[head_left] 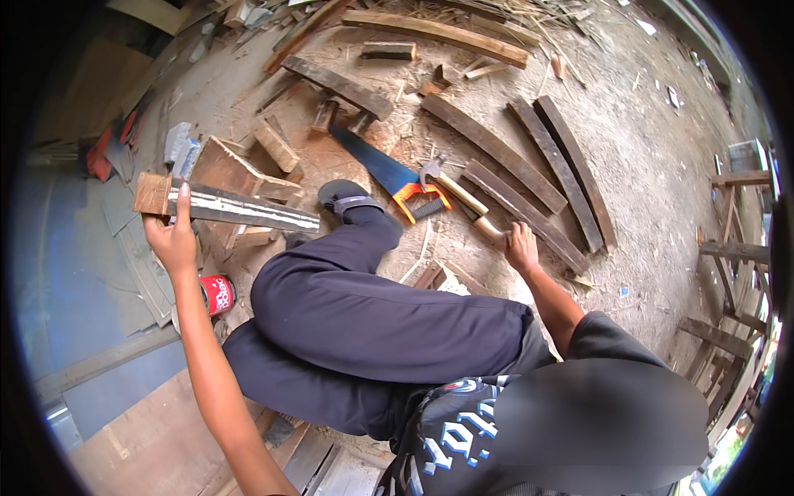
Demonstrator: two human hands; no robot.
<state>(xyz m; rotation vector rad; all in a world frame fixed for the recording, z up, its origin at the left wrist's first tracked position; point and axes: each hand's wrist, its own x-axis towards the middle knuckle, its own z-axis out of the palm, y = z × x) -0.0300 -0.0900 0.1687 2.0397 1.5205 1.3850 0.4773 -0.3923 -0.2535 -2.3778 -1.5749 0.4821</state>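
My left hand (172, 241) is closed round one end of a dark squared wood piece (248, 207) with a white streak along its side. It is raised above a box-like wooden block (222, 169). My right hand (521, 246), low at the right, has its fingers closed round the end of a pale wooden handle (490, 230); what that handle belongs to is unclear. Just beyond lies a claw hammer (451, 187), its head toward the saw. The handsaw (376, 165), with a blue blade and orange-black grip, lies on the ground by my sandalled foot (347, 198).
Several dark timber lengths (496, 149) lie on the dusty ground ahead and to the right. A short beam (339, 85) rests across small blocks. A red can (217, 294) stands by my left forearm. Wooden framing (732, 248) lines the far right.
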